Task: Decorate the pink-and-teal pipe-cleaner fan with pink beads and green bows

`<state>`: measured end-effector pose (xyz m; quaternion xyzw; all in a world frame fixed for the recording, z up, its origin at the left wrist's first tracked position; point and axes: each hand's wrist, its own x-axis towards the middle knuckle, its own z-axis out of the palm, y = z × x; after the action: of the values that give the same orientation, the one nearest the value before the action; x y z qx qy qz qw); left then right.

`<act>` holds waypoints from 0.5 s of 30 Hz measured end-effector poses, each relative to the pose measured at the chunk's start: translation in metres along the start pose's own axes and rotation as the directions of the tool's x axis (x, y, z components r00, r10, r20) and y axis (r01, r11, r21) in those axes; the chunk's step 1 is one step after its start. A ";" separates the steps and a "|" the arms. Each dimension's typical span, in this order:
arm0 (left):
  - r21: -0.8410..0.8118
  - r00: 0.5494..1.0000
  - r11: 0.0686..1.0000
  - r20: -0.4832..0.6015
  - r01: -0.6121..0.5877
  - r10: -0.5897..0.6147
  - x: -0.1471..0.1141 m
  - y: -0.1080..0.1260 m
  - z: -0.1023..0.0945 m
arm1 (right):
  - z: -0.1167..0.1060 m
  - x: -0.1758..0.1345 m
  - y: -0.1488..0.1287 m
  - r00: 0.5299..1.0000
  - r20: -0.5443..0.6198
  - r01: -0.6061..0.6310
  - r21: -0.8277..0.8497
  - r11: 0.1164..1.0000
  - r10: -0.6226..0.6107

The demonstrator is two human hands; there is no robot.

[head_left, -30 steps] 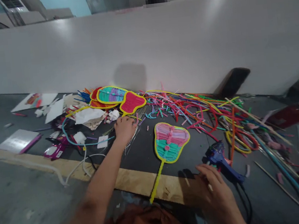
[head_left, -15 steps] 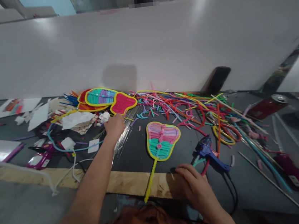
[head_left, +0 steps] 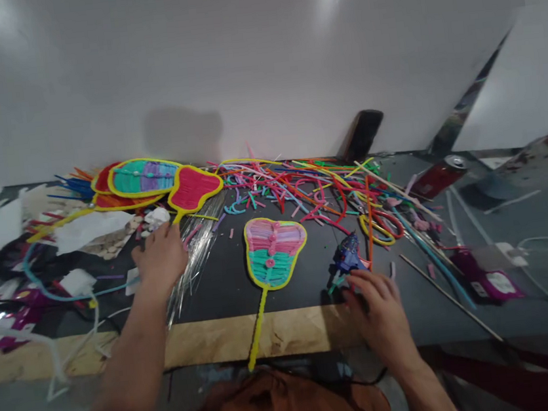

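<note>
My left hand (head_left: 161, 258) lies low over the table at the left, fingers spread. Its fingertips are beside the yellow handle of a red paddle-shaped fan (head_left: 195, 188); whether they touch it is unclear. Under and beside that hand lies a bundle of thin silvery strands (head_left: 195, 254). My right hand (head_left: 376, 299) curls over the handle of a blue glue gun (head_left: 348, 256), whose nozzle end points away from me. Between my hands a pink, purple and green fan (head_left: 277, 254) lies flat, edged in yellow with pink buttons, its yellow handle toward me.
Beyond the middle fan spreads a heap of coloured pipe cleaners (head_left: 291, 180). A green and purple fan (head_left: 144, 176) overlaps others at the back left. Scissors (head_left: 378, 230), a phone (head_left: 365, 134) and a red can (head_left: 438, 177) are at the right. White paper (head_left: 91, 229) and cables lie left.
My right hand has moved from the table's front edge onto the glue gun's handle. My left hand sits lower beside the red fan, showing more of its handle. The view has shifted right.
</note>
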<state>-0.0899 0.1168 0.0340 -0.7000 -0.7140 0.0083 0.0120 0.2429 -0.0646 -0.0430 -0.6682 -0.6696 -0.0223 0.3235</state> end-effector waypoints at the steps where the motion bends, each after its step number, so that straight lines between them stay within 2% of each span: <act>1: 0.006 0.999 1.000 -0.034 -0.018 0.018 -0.008 0.003 0.000 | -0.003 0.000 0.012 0.999 -0.013 -0.050 -0.080 0.996 0.049; 3: 0.020 0.985 0.996 -0.148 -0.092 0.094 -0.028 0.010 0.001 | -0.006 -0.001 0.031 0.995 0.010 -0.099 -0.181 0.978 0.103; 5: 0.064 0.959 0.978 -0.195 -0.197 0.206 -0.051 0.018 0.006 | -0.005 -0.003 0.044 0.991 0.063 -0.104 -0.216 0.971 0.120; 10: -0.057 0.912 0.912 -0.079 -0.407 0.402 -0.099 0.024 0.035 | 0.003 0.004 0.057 0.987 0.111 -0.083 -0.244 0.966 0.112; 12: -0.102 0.873 0.867 -0.050 -0.488 0.486 -0.111 0.025 0.048 | 0.004 0.011 0.061 0.987 0.112 -0.084 -0.246 0.966 0.115; 15: -0.111 0.857 0.851 -0.113 -0.513 0.502 -0.123 0.031 0.060 | 0.003 0.021 0.064 0.984 0.126 -0.091 -0.236 0.967 0.124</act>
<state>-0.0586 -0.0055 -0.0275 -0.8626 -0.5015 -0.0660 -0.0103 0.3020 -0.0378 -0.0613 -0.7364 -0.6462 -0.0351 0.1973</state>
